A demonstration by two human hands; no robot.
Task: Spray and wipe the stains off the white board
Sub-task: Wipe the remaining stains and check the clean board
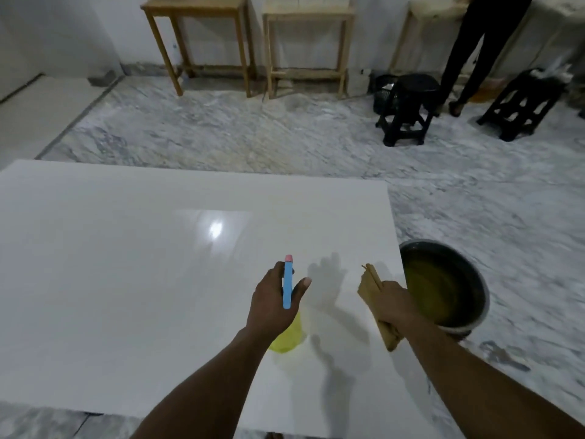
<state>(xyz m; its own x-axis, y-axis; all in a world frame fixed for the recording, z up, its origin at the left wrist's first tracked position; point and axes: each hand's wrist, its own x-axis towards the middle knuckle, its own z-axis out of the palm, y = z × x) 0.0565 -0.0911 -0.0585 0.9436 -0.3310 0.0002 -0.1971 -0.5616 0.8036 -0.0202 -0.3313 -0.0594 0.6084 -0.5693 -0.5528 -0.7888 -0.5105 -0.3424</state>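
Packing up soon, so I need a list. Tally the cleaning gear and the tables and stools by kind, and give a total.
Spray bottle: 1, in the left hand
Cloth: 1, in the right hand
Bucket: 1
Wooden tables: 3, the third partly hidden
Black stools: 2
Total: 8

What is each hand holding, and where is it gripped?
The left hand grips the spray bottle at its blue trigger head; the right hand grips the folded brown cloth around its middle.
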